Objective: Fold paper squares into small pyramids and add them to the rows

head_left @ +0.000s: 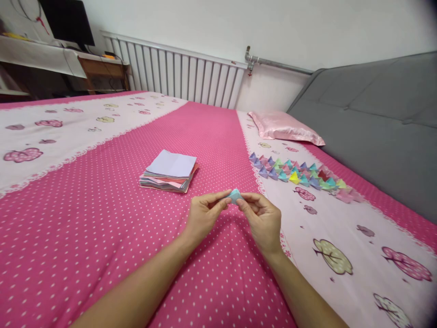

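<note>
A small light-blue folded paper (235,196) is held up between my two hands, just above the pink dotted bedspread. My left hand (207,212) pinches its left side between thumb and fingers. On the right side, my right hand (262,218) grips it the same way, with the other fingers curled in. Beyond my left hand lies a stack of square paper sheets (170,169), a pale lilac sheet on top. To the right, rows of small folded paper pieces (294,177) in blue, purple, pink, green, yellow and red rest on the bedspread.
The bedspread (112,205) has pink and white bands. A pink pillow (285,126) lies at the far right against a grey headboard (372,105). Along the wall stand a white radiator (177,68) and a desk (102,68) with a black monitor (68,23).
</note>
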